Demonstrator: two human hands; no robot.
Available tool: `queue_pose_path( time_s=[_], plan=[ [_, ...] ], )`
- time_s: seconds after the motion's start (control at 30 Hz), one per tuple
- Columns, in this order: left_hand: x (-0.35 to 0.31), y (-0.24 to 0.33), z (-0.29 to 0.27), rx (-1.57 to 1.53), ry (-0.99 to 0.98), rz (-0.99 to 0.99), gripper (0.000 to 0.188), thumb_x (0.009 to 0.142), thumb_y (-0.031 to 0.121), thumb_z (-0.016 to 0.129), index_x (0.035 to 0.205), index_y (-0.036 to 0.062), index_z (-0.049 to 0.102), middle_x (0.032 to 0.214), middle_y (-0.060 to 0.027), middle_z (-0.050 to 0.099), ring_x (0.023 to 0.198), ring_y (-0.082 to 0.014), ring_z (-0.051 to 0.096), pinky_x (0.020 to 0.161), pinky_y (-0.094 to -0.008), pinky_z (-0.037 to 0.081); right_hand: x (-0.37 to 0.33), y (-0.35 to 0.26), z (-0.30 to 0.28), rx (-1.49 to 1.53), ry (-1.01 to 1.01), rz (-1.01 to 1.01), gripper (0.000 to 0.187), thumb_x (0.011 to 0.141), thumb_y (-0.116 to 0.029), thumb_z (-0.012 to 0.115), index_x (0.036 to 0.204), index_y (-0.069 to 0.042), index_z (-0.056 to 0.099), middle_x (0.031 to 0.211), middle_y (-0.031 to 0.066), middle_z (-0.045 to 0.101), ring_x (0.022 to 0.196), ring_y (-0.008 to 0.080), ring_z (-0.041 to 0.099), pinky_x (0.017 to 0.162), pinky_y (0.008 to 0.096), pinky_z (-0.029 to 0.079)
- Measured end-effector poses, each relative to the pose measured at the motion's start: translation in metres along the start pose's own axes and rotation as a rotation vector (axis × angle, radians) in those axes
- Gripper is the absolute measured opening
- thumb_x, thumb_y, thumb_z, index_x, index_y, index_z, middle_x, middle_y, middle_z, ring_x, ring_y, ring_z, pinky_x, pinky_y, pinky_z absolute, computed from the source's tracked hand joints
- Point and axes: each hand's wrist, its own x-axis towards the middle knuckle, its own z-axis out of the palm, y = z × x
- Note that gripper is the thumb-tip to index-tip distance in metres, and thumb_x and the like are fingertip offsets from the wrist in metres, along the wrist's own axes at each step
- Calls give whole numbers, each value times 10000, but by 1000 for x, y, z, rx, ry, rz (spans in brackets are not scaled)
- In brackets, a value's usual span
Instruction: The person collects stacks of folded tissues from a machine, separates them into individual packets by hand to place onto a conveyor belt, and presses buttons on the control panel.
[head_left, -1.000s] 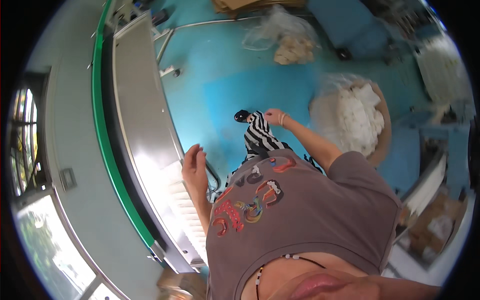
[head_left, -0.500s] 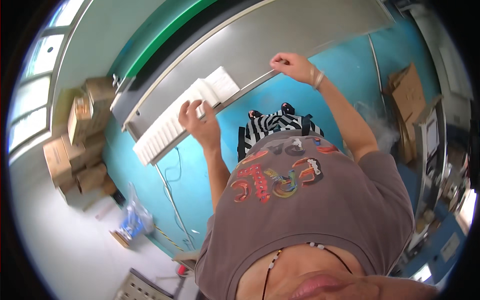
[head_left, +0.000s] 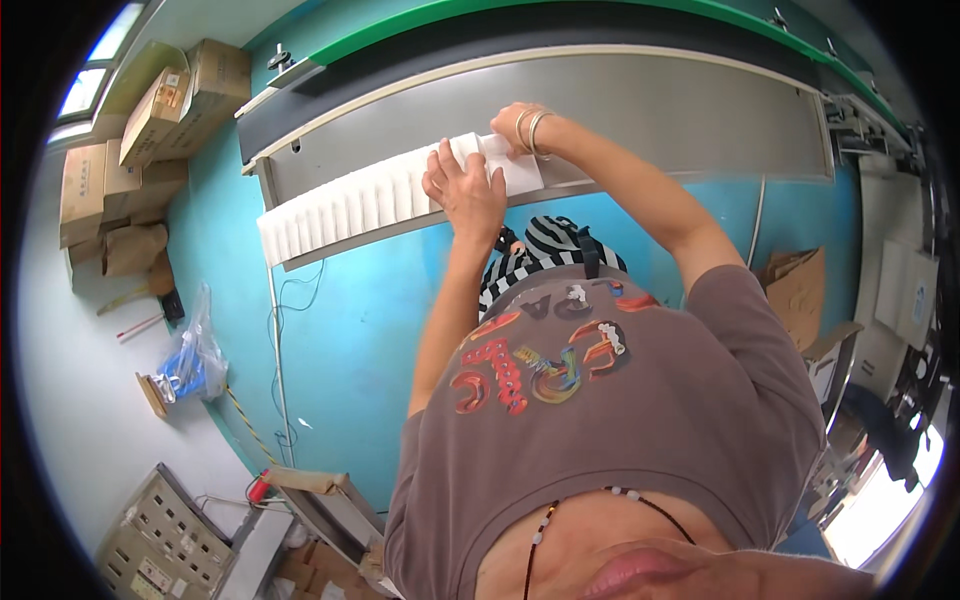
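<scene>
A long row of overlapping white flat pieces (head_left: pixel 345 212), perhaps folded sheets or packets, lies along the near edge of the grey metal table (head_left: pixel 660 115). My left hand (head_left: pixel 470 195) rests over the right part of this row, its fingers spread and the thumb apart. At the row's right end lies a flatter white sheet (head_left: pixel 522 176). My right hand (head_left: pixel 520 127), with bangles at the wrist, bends its fingers down onto the far side of that sheet and appears to pinch it. The fingertips of the right hand are partly hidden.
A dark belt or strip and a green rail (head_left: pixel 420 18) run behind the table. Cardboard boxes (head_left: pixel 100 190) are stacked at the left, near a plastic bag with blue contents (head_left: pixel 190 365). Flattened cardboard (head_left: pixel 795 295) leans at the right. A cable lies on the blue floor.
Both hands have come to the right end of the white row; the right hand has left its raised place and reached the end sheet. The view has turned, showing more of the table's right side.
</scene>
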Motion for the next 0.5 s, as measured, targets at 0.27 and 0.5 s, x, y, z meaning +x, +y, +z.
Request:
queue_pose_path(
  time_s=[0.27, 0.5],
  plan=[
    [0, 9, 6, 59, 82, -191, 529, 745, 149, 648, 1195, -50, 455, 1349, -270, 308, 1268, -398, 266, 1012, -518, 206, 28, 5, -4, 19, -194, -95, 471, 630, -202, 761, 1049, -26, 638, 974, 168, 666, 952, 316, 637, 776, 378, 523],
    [3, 26, 14, 142, 90, -306, 581, 755, 150, 626, 1265, -44, 428, 1347, -256, 321, 1268, -400, 275, 1011, -528, 218, 35, 61, 15, 390, -187, -350, 451, 655, -330, 787, 957, -19, 663, 901, 125, 663, 806, 238, 652, 689, 340, 549]
  ],
)
